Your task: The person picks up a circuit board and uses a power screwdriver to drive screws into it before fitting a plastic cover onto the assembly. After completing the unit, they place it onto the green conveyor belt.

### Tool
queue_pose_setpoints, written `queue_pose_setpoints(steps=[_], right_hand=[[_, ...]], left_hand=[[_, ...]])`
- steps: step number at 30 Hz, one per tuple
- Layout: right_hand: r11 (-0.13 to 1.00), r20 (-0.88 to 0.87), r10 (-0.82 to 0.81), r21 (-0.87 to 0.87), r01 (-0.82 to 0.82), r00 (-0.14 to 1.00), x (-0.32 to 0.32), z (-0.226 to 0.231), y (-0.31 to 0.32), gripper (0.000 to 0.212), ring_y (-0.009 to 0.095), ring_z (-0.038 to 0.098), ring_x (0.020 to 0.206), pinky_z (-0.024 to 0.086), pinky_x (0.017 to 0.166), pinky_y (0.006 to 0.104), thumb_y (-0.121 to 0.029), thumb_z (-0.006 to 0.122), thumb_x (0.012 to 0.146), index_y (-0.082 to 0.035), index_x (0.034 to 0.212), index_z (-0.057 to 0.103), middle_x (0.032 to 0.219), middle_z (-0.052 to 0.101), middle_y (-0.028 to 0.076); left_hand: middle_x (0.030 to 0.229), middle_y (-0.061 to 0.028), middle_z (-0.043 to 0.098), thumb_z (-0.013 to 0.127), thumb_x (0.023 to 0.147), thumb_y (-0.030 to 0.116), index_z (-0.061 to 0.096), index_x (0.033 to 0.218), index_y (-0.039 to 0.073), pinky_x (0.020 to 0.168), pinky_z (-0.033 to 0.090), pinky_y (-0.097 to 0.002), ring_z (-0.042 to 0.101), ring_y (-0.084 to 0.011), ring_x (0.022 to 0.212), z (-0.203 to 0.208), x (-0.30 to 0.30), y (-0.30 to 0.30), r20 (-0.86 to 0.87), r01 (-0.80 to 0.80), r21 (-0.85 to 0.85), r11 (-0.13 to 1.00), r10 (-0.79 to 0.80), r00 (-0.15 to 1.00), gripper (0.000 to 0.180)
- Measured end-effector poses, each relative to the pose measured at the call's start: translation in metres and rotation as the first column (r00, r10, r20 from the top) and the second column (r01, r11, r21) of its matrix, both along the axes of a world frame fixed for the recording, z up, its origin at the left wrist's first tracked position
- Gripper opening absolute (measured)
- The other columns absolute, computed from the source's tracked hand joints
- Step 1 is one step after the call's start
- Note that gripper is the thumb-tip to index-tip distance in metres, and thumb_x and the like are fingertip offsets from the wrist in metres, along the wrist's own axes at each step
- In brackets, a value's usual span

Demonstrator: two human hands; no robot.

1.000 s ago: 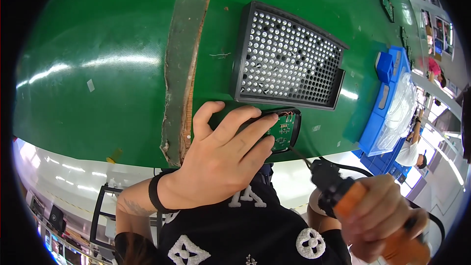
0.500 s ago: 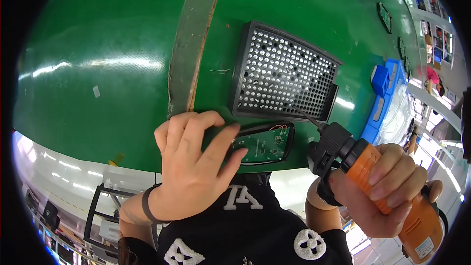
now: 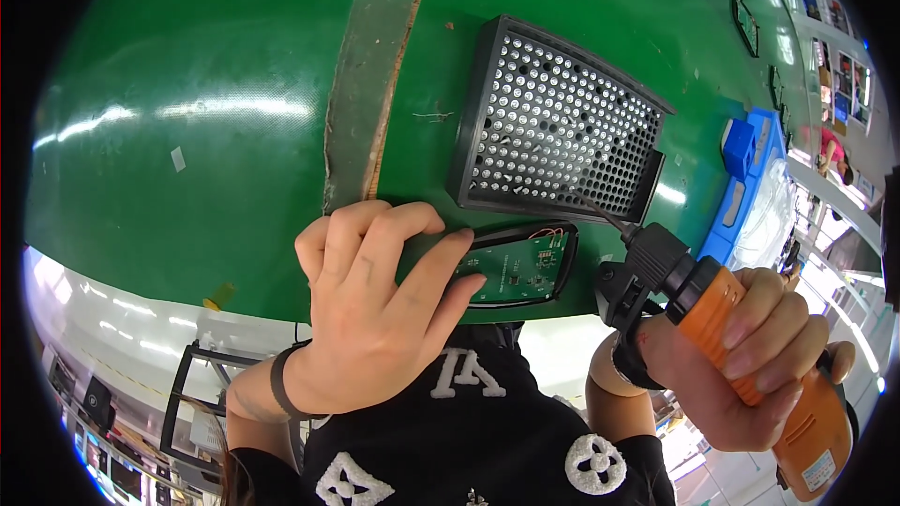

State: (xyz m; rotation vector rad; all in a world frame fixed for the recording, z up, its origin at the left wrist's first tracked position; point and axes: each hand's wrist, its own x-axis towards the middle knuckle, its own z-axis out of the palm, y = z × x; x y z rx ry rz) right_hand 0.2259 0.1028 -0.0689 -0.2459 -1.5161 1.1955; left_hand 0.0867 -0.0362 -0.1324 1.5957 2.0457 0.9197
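Observation:
My right hand [image 3: 750, 365] is wrapped round an orange and black electric screwdriver [image 3: 710, 314]. Its thin bit [image 3: 605, 213] points up and left, with the tip over the near edge of a black screw tray [image 3: 476, 117]. Rows of shiny screw heads [image 3: 539, 103] fill most of the tray's holes; dark holes show toward its right side. Just below the tray lies a black housing [image 3: 570, 262] with a green circuit board [image 3: 516, 272] inside and thin reddish wires at its upper right. The thumb and bent index finger of my left hand [image 3: 375, 300] grip the housing's left end, which they partly hide.
A blue bin [image 3: 750, 183] holding clear plastic stands at the right of the green table [image 3: 225, 187]. Several framed boards [image 3: 745, 26] lie along the far right edge. A worn grey strip [image 3: 361, 84] crosses the table. Another person [image 3: 832, 152] is in the right background.
The whole view has shifted slightly, so tray and housing sit further right. The bit tip has moved a little further in over the tray. My left hand keeps its place on the housing.

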Motion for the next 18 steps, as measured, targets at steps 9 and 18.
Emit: queue_pose_setpoints(steps=[9, 18], right_hand=[[0.994, -0.046, -0.089, 0.054, 0.091, 0.995, -0.004, 0.002, -0.007, 0.028, 0.008, 0.040, 0.046, 0.036, 0.052, 0.0225, -0.013, 0.054, 0.073, -0.002, 0.097, 0.044, 0.061, 0.043, -0.001], [0.979, -0.224, 0.201, 0.076, -0.189, 0.954, -0.018, -0.002, -0.044, 0.045, 0.008, 0.046, 0.043, 0.044, 0.039, 0.0203, -0.010, 0.062, 0.077, -0.008, 0.117, 0.041, 0.062, 0.048, -0.001]], left_hand=[[0.094, -0.0045, 0.052, 0.076, 0.055, 0.012, 0.062, 0.085, 0.007, 0.078, 0.031, -0.0347, 0.048, -0.0231, 0.088, -0.002, 0.000, 0.001, 0.087, -0.032, 0.006, 0.999, 0.031, 0.996, 0.034], [0.093, -0.0038, 0.052, 0.076, 0.054, 0.010, 0.060, 0.087, 0.008, 0.076, 0.031, -0.0344, 0.049, -0.0237, 0.086, -0.005, 0.001, 0.001, 0.123, -0.055, 0.069, 0.996, 0.046, 0.991, 0.037]])
